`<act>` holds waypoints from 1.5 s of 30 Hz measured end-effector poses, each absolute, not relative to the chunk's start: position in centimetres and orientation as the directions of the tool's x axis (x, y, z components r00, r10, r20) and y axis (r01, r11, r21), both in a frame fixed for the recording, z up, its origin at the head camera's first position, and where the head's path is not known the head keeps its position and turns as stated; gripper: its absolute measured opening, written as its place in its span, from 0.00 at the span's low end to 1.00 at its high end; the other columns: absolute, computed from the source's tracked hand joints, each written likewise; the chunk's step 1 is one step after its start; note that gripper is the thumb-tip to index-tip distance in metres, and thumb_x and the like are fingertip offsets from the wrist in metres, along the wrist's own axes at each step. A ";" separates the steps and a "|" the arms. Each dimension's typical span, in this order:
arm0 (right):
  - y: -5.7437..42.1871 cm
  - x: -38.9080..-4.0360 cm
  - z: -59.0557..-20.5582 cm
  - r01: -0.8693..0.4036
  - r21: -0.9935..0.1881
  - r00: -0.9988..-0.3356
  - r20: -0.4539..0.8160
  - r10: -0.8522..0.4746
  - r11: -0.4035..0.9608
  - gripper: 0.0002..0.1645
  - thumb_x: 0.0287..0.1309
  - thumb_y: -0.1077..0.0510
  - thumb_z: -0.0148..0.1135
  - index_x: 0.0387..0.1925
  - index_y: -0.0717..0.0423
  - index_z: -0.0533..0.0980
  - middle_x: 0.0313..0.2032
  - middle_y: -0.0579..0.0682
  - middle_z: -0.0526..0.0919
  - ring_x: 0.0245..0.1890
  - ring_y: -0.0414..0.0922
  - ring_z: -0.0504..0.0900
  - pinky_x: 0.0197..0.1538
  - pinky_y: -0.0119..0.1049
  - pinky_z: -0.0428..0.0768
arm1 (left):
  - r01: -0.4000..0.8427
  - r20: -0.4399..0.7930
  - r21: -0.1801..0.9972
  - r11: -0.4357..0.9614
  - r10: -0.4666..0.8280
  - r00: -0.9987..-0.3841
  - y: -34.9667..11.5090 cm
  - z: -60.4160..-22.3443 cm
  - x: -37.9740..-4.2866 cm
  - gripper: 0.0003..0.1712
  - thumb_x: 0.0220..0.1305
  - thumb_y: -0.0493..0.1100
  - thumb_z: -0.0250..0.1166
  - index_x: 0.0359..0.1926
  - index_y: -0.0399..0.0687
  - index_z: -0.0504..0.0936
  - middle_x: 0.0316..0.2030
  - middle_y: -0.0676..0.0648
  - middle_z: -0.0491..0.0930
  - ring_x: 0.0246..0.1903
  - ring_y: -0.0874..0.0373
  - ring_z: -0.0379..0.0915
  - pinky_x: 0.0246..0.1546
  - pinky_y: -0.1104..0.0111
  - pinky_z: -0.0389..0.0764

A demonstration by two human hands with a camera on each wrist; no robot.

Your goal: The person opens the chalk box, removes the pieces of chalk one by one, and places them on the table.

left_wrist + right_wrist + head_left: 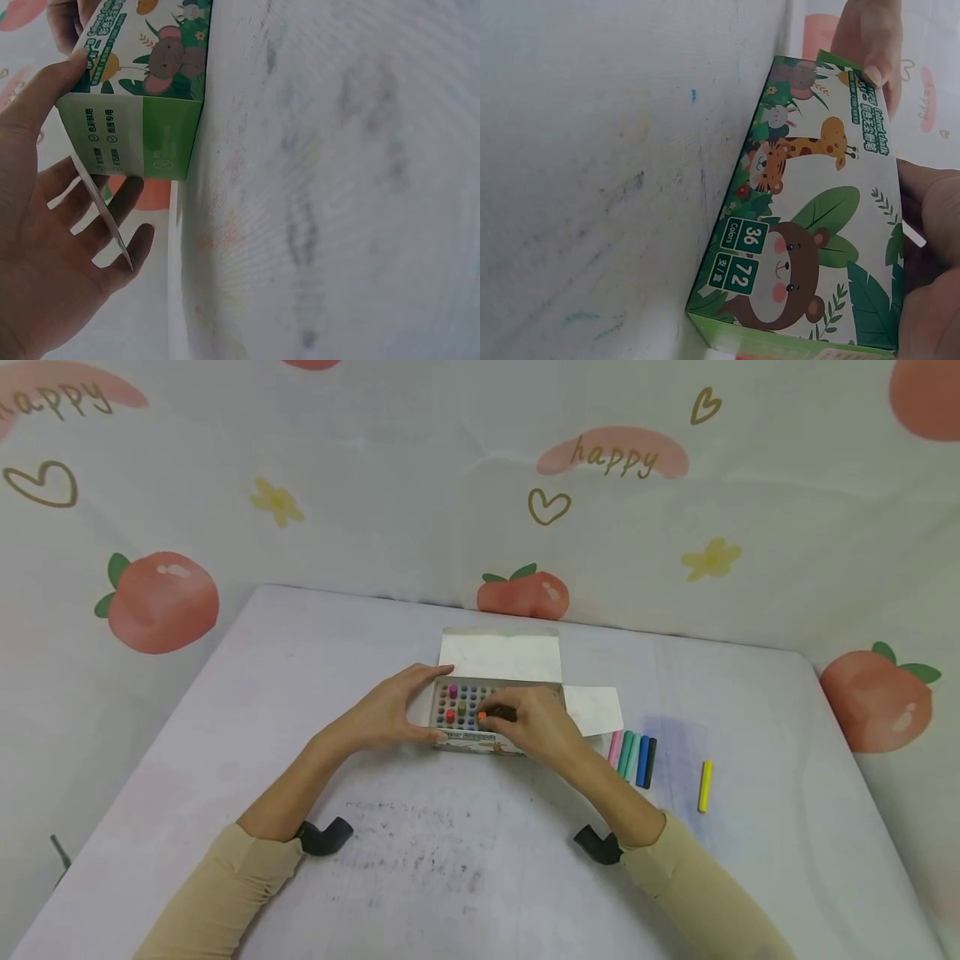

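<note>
Head view: where does the colored chalk box (pixel 468 743) sit?

Mid-frame, on the table (pixel 375 902), lid flap (pixel 498 656) raised at the back and a white side flap (pixel 592 708) out to the right.

And the hands?

The left hand (pixel 390 706) is spread wide at the box's left end. Its wrist view shows the thumb touching the printed front and the fingers splayed behind another flap (pixel 103 214). The right hand (pixel 540 722) is narrow, thumb and forefinger pinching an orange chalk stick (pixel 482 716) over the rows of holes.

Any chalk standing in those holes?

Left of the orange one I see a red stick (pixel 450 716), a magenta one (pixel 453 691) and an olive one (pixel 462 708). The right hand covers part of the rest.

What lies outside?

Right of centre, a row side by side: pink (pixel 615 749), greens, blue (pixel 642 762) and black (pixel 651 764). Farther right, a yellow stick (pixel 706 786) lies apart.

And the right wrist view?

The box front slants towards the lower right, printed with a bear, tiger and giraffe, plus "36 Colors".
</note>
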State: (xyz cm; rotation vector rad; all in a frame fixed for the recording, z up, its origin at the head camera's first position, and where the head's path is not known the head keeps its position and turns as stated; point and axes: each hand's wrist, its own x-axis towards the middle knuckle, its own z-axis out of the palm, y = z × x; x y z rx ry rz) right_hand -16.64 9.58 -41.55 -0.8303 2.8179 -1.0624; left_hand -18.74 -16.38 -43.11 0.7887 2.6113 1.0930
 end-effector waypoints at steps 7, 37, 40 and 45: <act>9.7 -16.5 -41.2 -0.516 -0.599 -0.840 0.213 -0.499 0.613 0.09 0.60 0.56 0.70 0.42 0.52 0.85 0.35 0.43 0.87 0.34 0.36 0.82 0.38 0.32 0.81 | 0.403 0.019 0.698 0.592 0.547 -0.837 -16.3 -42.9 -18.9 0.57 0.49 0.53 0.80 0.76 0.55 0.60 0.66 0.46 0.68 0.66 0.48 0.63 0.65 0.47 0.64; 10.8 -16.3 -39.4 -0.512 -0.790 -0.851 0.413 -0.325 0.336 0.10 0.60 0.61 0.69 0.44 0.58 0.84 0.34 0.47 0.87 0.29 0.42 0.83 0.33 0.35 0.82 | 0.390 0.021 0.714 0.582 0.538 -0.843 -16.3 -43.3 -19.0 0.57 0.47 0.51 0.81 0.75 0.55 0.60 0.64 0.47 0.69 0.64 0.50 0.64 0.64 0.47 0.65; 11.3 -16.2 -39.4 -0.501 -0.805 -0.859 0.415 -0.301 0.319 0.10 0.60 0.61 0.69 0.43 0.59 0.84 0.34 0.47 0.87 0.28 0.43 0.83 0.32 0.35 0.81 | 0.394 0.026 0.715 0.578 0.541 -0.841 -16.3 -43.3 -19.0 0.57 0.47 0.51 0.81 0.75 0.55 0.60 0.64 0.47 0.69 0.64 0.50 0.64 0.64 0.47 0.65; 12.1 -15.9 -39.3 -0.492 -0.828 -0.867 0.438 -0.236 0.271 0.09 0.59 0.63 0.70 0.42 0.61 0.84 0.35 0.49 0.87 0.26 0.44 0.81 0.32 0.32 0.79 | 0.401 0.026 0.706 0.584 0.544 -0.839 -16.3 -43.2 -18.9 0.57 0.47 0.52 0.80 0.75 0.54 0.60 0.65 0.46 0.68 0.66 0.48 0.63 0.65 0.46 0.64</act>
